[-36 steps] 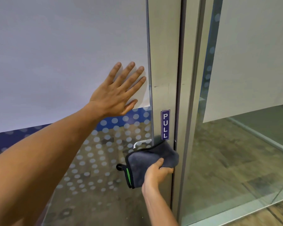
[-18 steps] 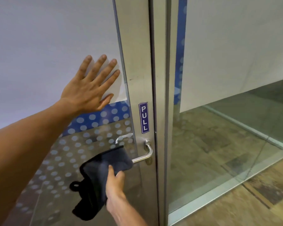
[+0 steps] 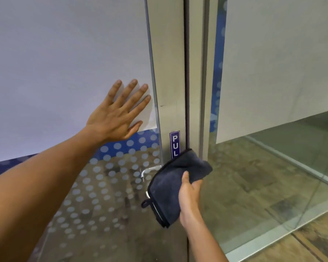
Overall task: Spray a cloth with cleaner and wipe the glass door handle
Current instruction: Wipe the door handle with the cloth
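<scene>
Left hand [image 3: 119,114]: fingers spread, palm flat against the glass door [image 3: 64,63], beside its metal frame [image 3: 169,72]. Right hand [image 3: 189,197]: gripping a folded dark grey cloth [image 3: 170,182], thumb on top, fingers hidden beneath. Cloth: held against the frame's lock edge, covering the near handle and the foot of the PULL sticker [image 3: 174,142]. Door handle [image 3: 148,171]: a chrome lever seen through the dotted glass, left of the cloth.

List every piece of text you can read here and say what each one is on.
"PUL": white letters running top to bottom on a purple sticker on the metal door frame. The dark cloth held in the right hand covers the sticker's lower end.
No other text shows; the cloth's tag is too small to read.
</scene>
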Demonstrator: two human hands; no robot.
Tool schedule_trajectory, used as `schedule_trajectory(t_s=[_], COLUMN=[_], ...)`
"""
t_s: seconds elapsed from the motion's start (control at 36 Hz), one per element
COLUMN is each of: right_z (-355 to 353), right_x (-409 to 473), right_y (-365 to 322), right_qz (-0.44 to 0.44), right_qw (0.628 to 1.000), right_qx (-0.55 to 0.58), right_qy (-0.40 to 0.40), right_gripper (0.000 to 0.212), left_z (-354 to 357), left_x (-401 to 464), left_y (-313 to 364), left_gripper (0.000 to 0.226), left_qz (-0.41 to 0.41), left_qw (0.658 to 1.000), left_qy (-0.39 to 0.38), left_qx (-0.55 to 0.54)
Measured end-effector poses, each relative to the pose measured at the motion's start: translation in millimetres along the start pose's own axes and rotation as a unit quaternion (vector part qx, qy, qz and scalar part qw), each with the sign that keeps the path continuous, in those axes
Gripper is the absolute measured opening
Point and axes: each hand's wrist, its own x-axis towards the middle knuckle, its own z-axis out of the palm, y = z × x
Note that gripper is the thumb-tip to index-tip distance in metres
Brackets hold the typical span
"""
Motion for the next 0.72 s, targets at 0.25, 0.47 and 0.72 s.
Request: schedule_trajectory(t_s=[0.25, 0.47, 0.72], right_z=[56.5, 59.1, 50.7], right_x=[24.0, 19.1, 26.3], right_y=[-21.2, -50.7, -151.1], right_qz=[-0.030, -0.236, -0.531], right_qw=[0.992, 0.948, 0.773], right_qx=[-0.103, -0.197, -0.342], right_qy=[0.073, 0.083, 0.066], right_gripper=[0.051, 0.053, 0.052], left_z=[0.0, 2.5, 6.4], left_x=[0.6, -0.6, -1.1], left_y=[-0.5, -1.0, -1.2], left_gripper=[0.078, 0.078, 0.078], left_qz=[0.004, 0.004, 0.011], left_qw=[1.000, 1.000, 1.000], left_qy=[0.006, 0.014, 0.016], left_qx=[-0.001, -0.008, -0.017])
